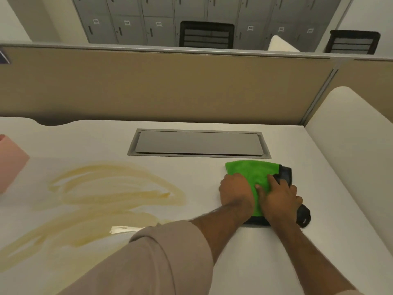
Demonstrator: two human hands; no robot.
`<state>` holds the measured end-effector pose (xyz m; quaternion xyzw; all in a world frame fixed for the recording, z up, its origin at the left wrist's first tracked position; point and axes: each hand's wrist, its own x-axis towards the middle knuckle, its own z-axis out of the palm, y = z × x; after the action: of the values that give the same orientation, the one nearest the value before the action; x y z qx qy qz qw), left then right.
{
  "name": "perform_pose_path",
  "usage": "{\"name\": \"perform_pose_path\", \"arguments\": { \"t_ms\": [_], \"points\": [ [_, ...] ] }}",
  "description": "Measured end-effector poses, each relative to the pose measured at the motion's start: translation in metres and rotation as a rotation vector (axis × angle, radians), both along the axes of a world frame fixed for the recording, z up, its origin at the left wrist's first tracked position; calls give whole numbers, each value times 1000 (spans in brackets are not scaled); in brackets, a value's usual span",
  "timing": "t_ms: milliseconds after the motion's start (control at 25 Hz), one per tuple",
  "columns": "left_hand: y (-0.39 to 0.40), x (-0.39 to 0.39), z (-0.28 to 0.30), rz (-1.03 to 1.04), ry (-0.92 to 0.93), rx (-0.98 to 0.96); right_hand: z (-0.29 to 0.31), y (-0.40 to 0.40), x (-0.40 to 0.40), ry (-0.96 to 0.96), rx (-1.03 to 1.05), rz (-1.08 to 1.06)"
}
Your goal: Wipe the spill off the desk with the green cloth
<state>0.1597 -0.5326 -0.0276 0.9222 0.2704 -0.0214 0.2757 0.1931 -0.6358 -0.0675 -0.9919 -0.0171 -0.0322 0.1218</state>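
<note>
Both hands rest on the green cloth [251,177] at the lower right of the frame, well apart from the spill [106,201]. The left hand [236,192] lies palm down on the cloth's left edge, fingers curled over it. The right hand [280,196] presses on the cloth's right side, fingers spread flat toward a black edge [285,174] of the cloth; whether either hand actually pinches the fabric I cannot tell. The cloth lies on the white counter [202,262], just below the grey hatch [198,143] set into the counter at the centre. The spill is a yellowish smear in looping streaks across the left half of the counter, running to the lower left corner. A pink box [9,162] stands at the left edge. A beige sleeve [161,256] covers the left forearm.
</note>
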Motion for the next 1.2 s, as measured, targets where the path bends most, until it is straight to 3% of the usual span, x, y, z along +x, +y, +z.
{"name": "perform_pose_path", "arguments": {
  "t_ms": [400, 560, 760, 960, 1200],
  "points": [
    [75, -33, 15, -131, -38, 65, 0, 75, -35, -116, -43, 41],
    [143, -56, 19, -110, -22, 87, 1, 135, -50, -163, -161, 252],
    [220, -79, 19, -82, -34, 109, -6, 211, -52, 35, -42, 564],
    [301, -96, 15, -22, -11, 122, -4, 291, -58, 92, 32, 680],
    [404, -129, 12, 84, 28, 116, -3, 396, -80, 117, -28, 803]
  ]
}}
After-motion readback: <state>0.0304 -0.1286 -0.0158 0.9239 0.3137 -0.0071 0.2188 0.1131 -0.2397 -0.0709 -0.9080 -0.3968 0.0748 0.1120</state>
